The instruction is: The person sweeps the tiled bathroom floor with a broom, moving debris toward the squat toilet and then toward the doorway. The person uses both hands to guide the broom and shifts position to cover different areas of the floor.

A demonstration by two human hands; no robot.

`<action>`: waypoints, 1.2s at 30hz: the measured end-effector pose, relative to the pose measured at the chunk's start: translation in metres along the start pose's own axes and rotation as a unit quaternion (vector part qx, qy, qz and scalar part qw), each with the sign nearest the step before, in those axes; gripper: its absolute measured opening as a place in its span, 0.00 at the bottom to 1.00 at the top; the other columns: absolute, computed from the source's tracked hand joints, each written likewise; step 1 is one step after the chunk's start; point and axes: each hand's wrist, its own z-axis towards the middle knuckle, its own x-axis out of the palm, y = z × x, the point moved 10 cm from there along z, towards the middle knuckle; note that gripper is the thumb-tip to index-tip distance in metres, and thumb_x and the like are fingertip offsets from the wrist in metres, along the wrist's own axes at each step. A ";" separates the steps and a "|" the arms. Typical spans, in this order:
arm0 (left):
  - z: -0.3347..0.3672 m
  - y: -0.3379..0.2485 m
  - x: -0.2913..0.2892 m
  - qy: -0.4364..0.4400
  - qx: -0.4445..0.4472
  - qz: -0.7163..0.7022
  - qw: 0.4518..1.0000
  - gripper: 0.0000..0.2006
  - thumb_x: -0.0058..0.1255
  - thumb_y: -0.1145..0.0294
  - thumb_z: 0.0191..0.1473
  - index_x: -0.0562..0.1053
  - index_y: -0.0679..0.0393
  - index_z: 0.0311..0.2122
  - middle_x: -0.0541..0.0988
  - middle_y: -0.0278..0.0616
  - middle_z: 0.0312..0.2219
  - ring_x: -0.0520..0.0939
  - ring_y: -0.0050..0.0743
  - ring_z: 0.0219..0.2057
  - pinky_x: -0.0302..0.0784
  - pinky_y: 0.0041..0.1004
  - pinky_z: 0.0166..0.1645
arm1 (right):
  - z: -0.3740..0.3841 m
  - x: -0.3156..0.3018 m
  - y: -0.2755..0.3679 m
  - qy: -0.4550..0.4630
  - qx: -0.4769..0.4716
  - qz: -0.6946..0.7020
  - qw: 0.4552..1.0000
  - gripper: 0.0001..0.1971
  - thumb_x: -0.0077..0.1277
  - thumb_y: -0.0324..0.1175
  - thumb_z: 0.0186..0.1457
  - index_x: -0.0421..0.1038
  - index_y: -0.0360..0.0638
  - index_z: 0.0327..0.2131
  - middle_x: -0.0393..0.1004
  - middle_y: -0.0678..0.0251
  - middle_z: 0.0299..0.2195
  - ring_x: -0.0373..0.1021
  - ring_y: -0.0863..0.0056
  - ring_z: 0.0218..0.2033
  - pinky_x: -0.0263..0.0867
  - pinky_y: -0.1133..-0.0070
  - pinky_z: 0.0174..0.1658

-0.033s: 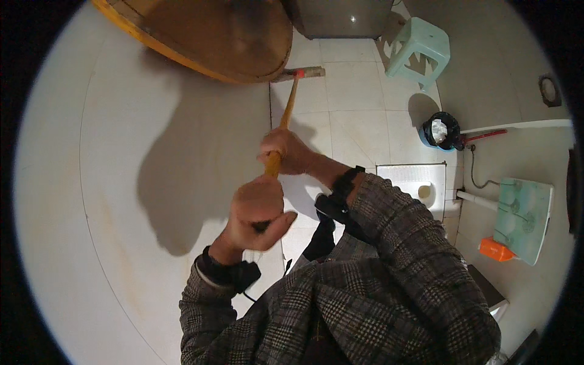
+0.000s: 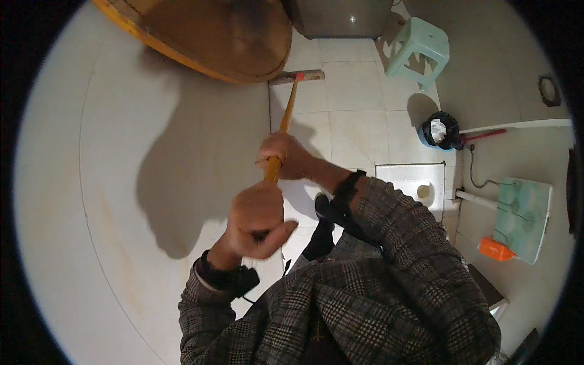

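Both my hands are closed round a long yellow pole [image 2: 289, 108] with a red joint and a narrow, flat, greyish head [image 2: 313, 75]. My left hand [image 2: 258, 214] grips near its upper end, thumb sticking out to the right. Farther down the pole, my right hand [image 2: 286, 155] is wrapped round it. The head lies on the tiled floor, its left part close to the rim of a large round brown board [image 2: 207, 36] with a yellow edge. Whether it is a mop or a broom I cannot tell.
A pale wall [image 2: 115, 182] rises on the left. Toward the right are a pale green stool [image 2: 426, 38], a bin with a black bag [image 2: 450, 128], a squat toilet [image 2: 401, 173] in the floor, a green panel [image 2: 520, 213] and an orange box [image 2: 496, 249].
The flat head and red joint have shifted very slightly toward me. Both hands keep their grip on the pole.
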 end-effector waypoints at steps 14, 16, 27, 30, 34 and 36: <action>-0.046 0.016 -0.018 -0.002 -0.021 0.026 0.999 0.19 0.59 0.80 0.42 0.61 0.56 0.12 0.63 0.37 0.12 0.65 0.41 0.14 0.55 0.37 0.24 | -0.010 0.033 -0.005 -0.019 -0.048 -0.010 0.999 0.16 0.60 0.30 0.42 0.60 0.44 0.15 0.64 0.64 0.16 0.64 0.58 0.23 0.57 0.65 0.30; -0.051 -0.006 -0.015 0.029 -0.048 -0.010 0.998 0.18 0.59 0.80 0.41 0.62 0.56 0.12 0.64 0.36 0.12 0.67 0.40 0.14 0.57 0.35 0.24 | -0.018 0.040 0.015 -0.006 -0.036 -0.016 0.999 0.15 0.60 0.30 0.42 0.60 0.44 0.15 0.64 0.64 0.16 0.64 0.58 0.23 0.58 0.65 0.30; -0.043 -0.019 -0.025 -0.002 -0.009 -0.015 1.000 0.18 0.57 0.80 0.42 0.60 0.57 0.12 0.62 0.39 0.11 0.64 0.43 0.14 0.55 0.36 0.23 | -0.007 0.037 0.025 0.002 -0.024 -0.001 1.000 0.13 0.60 0.32 0.43 0.63 0.46 0.17 0.66 0.65 0.17 0.65 0.57 0.23 0.58 0.64 0.31; -0.050 -0.042 -0.024 0.014 -0.020 -0.066 0.998 0.18 0.57 0.79 0.41 0.59 0.57 0.12 0.62 0.39 0.11 0.64 0.43 0.14 0.54 0.38 0.23 | -0.019 0.047 0.043 0.000 -0.012 0.011 1.000 0.12 0.60 0.32 0.42 0.65 0.47 0.17 0.68 0.65 0.18 0.67 0.57 0.24 0.59 0.63 0.31; -0.043 -0.033 -0.030 -0.002 -0.035 -0.008 0.999 0.18 0.56 0.80 0.42 0.60 0.58 0.12 0.62 0.39 0.11 0.64 0.43 0.14 0.54 0.38 0.24 | 0.001 0.043 0.035 0.010 0.001 -0.008 1.000 0.10 0.61 0.34 0.41 0.68 0.48 0.18 0.72 0.64 0.21 0.70 0.56 0.26 0.63 0.61 0.34; -0.043 -0.027 -0.028 0.009 -0.047 0.035 0.998 0.10 0.51 0.79 0.41 0.65 0.60 0.14 0.70 0.41 0.15 0.71 0.44 0.17 0.68 0.38 0.32 | 0.005 0.036 0.028 0.000 0.032 -0.008 0.999 0.11 0.61 0.35 0.42 0.67 0.48 0.17 0.71 0.63 0.21 0.70 0.56 0.26 0.62 0.61 0.34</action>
